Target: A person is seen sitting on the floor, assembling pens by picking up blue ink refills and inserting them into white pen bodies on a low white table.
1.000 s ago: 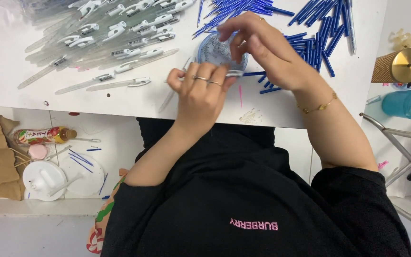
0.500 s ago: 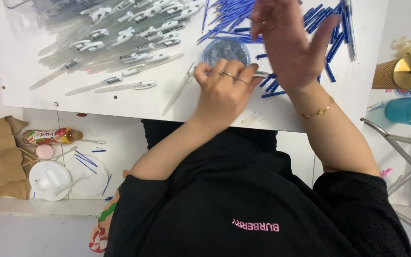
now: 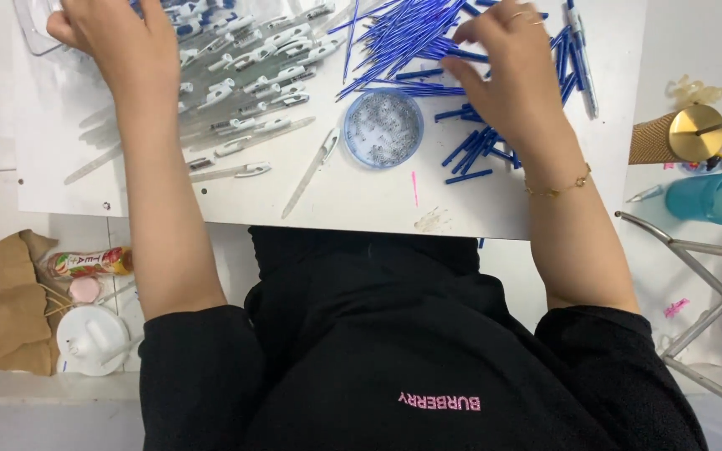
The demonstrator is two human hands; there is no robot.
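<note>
The left hand [image 3: 114,42] lay open on the clear barrels [image 3: 236,79]. The right hand [image 3: 507,58], fingers curled, picked among blue refills [image 3: 403,38]; whether it gripped one, I cannot tell. Pen assembly seemingly stood at the fetching step, needing one of each.

- Left hand [image 3: 114,42]: fingertips cut off by top frame edge; grip unreadable.
- Clear tray [image 3: 33,33], upper left: mostly out of frame.
- Round dish [image 3: 383,129] contents: too small to identify.
</note>
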